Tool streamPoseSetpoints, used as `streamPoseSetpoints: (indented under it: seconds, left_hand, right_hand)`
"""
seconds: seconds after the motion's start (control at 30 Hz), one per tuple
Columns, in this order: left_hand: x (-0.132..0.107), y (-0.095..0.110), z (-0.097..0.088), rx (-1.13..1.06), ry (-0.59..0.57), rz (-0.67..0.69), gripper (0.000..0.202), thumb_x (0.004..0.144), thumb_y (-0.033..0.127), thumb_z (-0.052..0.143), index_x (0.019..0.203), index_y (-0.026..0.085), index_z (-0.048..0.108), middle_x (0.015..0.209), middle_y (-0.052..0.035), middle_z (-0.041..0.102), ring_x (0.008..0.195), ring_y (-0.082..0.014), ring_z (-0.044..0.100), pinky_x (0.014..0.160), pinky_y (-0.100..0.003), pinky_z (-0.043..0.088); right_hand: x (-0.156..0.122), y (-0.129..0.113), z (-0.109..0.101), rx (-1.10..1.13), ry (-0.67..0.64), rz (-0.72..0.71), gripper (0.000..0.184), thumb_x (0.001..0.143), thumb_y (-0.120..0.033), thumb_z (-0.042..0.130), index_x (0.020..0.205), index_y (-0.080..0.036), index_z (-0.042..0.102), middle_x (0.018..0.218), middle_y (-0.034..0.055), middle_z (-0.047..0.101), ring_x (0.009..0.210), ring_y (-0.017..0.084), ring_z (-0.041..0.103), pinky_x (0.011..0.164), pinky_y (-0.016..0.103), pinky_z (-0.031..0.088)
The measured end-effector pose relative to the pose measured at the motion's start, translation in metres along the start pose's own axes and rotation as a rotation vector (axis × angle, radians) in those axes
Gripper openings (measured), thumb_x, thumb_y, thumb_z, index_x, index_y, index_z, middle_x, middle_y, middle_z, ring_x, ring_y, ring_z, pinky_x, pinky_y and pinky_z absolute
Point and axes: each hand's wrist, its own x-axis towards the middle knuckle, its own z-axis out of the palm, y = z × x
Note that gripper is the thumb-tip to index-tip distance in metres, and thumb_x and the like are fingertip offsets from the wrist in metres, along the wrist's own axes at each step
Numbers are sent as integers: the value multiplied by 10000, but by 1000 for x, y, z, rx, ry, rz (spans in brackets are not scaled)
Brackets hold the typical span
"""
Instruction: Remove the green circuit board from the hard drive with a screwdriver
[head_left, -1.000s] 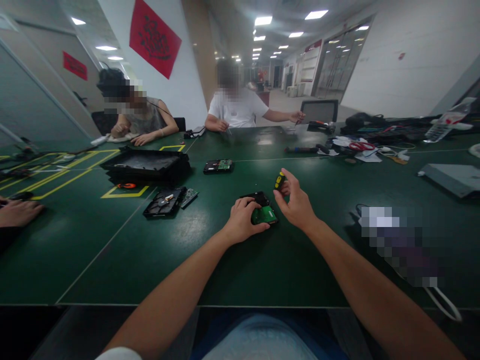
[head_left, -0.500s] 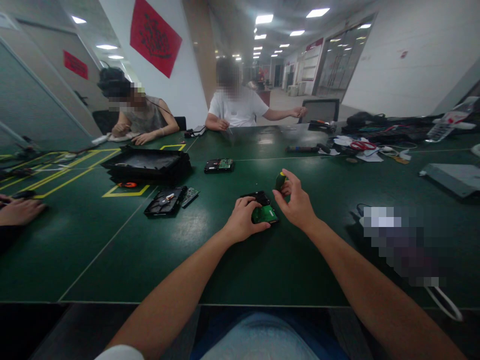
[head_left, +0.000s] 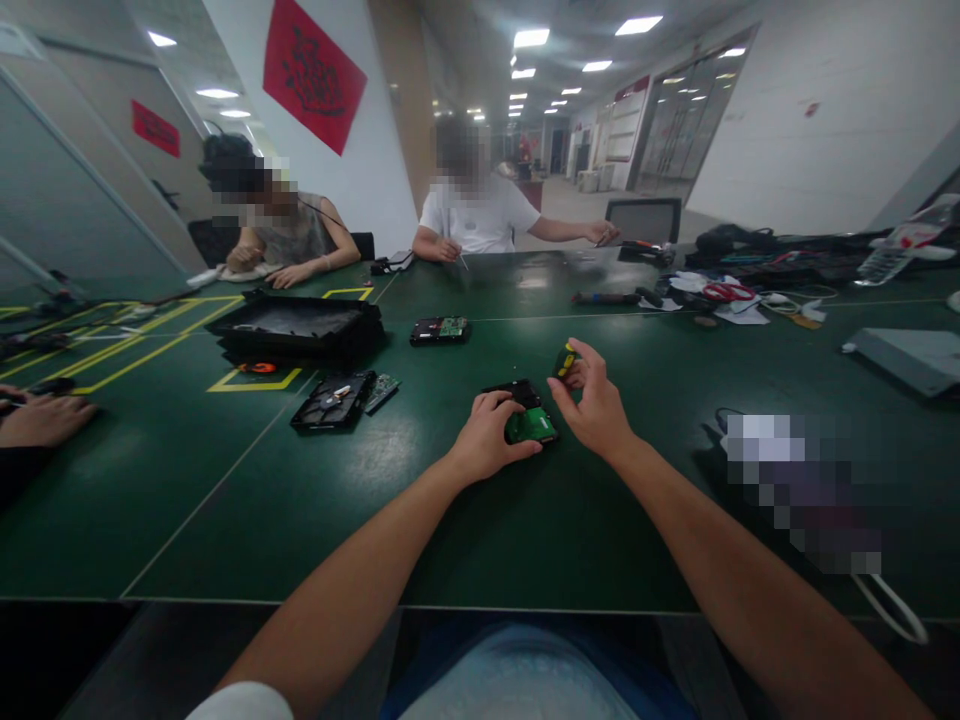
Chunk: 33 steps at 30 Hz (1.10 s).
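I face a green tabletop [head_left: 360, 540] with a green-boarded hard drive [head_left: 536, 424] at center, black trays [head_left: 300, 345] left of center, a gray box [head_left: 904, 358] at right.

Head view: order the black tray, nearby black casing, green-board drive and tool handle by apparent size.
1. Black tray
2. Black casing and green-board drive: unranked; left hand hides part of the drive
3. Tool handle (visible part), in the right hand

1. Three hard drives [head_left: 535, 425]: one under the left grip [head_left: 486, 440], one left of it, one beyond.
2. One bare circuit board [head_left: 383, 394], left of that grip.
3. One screwdriver [head_left: 565, 361] in the right grip [head_left: 594, 398].
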Motion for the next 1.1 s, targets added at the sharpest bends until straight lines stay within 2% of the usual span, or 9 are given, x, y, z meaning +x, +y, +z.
streamPoseSetpoints:
  seconds: [0.2,0.37,0.43,0.57,0.8,1.1]
  left_hand:
    - [0,0,-1,14,-17,-8,622,814,549,845,1304,206,675,1484,-162,546,1452,-383,422,1199,-578,420]
    - [0,-1,0,14,-2,3,628,800,536,859,1308,220,669,1479,-149,545,1448,-375,435,1212,-565,411]
    - [0,-1,0,10,-3,3,630,798,531,862,1308,217,667,1475,-152,545,1445,-376,437,1207,-564,416]
    - [0,-1,0,15,-6,7,628,805,543,854,1298,203,668,1468,-161,547,1443,-376,434,1210,-556,416]
    - [0,-1,0,15,-15,-7,634,807,554,848,1309,214,661,1479,-153,540,1447,-377,431,1203,-566,420]
    - [0,1,-1,16,-8,-6,612,801,538,855,1286,216,669,1469,-147,549,1442,-379,437,1205,-562,422]
  right_hand:
    - [1,-3,1,-11,13,-12,676,989,-386,670,1580,-329,347,1094,63,698,870,246,716,822,472,654]
    - [4,-6,1,-12,37,-20,654,985,-348,656,1576,-348,376,1347,108,658,964,259,727,853,489,671]
    - [5,-7,1,0,27,-14,657,983,-319,647,1579,-349,374,1390,109,645,990,261,728,866,489,672]
    - [5,-9,0,7,24,-1,667,975,-288,643,1580,-347,366,1387,104,648,981,258,730,893,500,664]
    - [5,-8,0,-1,67,10,658,951,-291,675,1546,-310,396,1212,94,685,920,253,727,835,479,671]
    - [7,-10,2,9,57,-28,611,995,-326,627,1557,-323,387,1368,124,652,1015,270,737,900,503,667]
